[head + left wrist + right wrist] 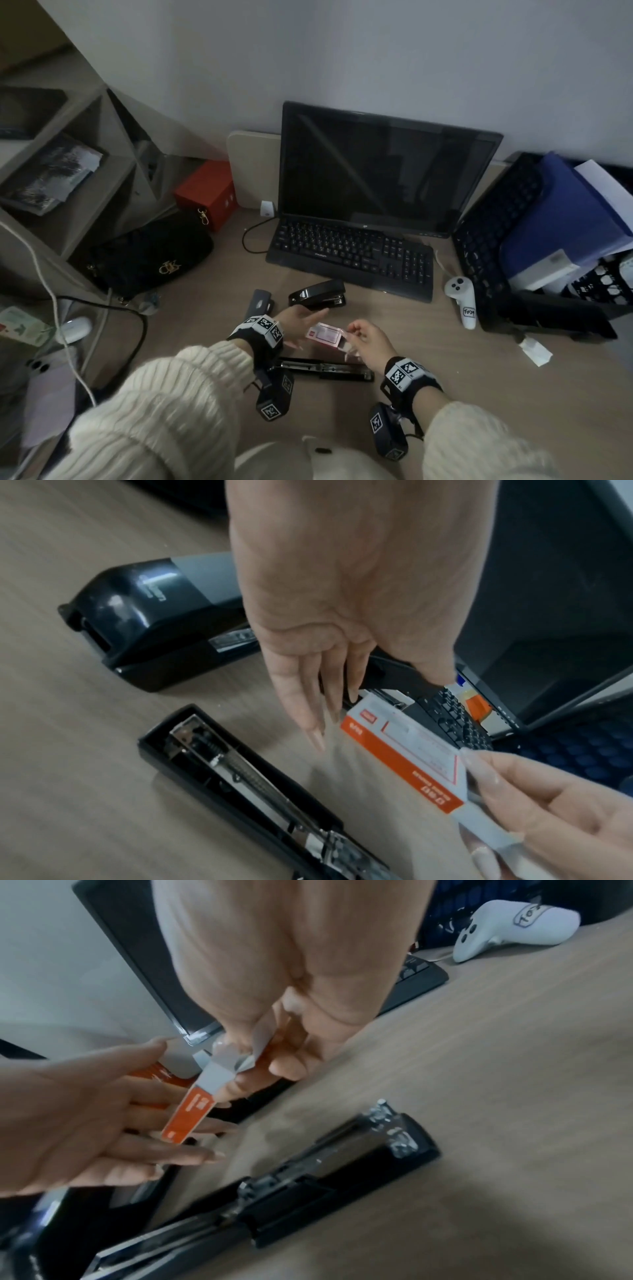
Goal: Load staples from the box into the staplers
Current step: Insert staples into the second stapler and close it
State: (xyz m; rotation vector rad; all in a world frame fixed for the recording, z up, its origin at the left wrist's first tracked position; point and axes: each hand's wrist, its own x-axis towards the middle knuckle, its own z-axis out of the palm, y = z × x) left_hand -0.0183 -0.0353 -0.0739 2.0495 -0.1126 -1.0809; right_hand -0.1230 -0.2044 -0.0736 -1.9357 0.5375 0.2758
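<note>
A small orange-and-white staple box (324, 333) hangs just above the desk. My right hand (353, 335) pinches its pale open end (219, 1073) between thumb and fingers. My left hand (308, 317) lies beside the box with its fingers (310, 704) straight, gripping nothing; in the right wrist view those fingers (178, 1121) sit behind the box (187, 1113). A black stapler (325, 370) lies opened flat below the hands, its metal channel and spring (240, 777) exposed. A closed black stapler (317, 294) and a second, greyer one (260, 303) lie just beyond the left hand.
A black keyboard (352, 255) and dark monitor (383, 171) stand behind the staplers. A white controller (462, 305) lies at the right, next to a black tray with blue folders (555, 219). A black handbag (147, 260) and cables occupy the left.
</note>
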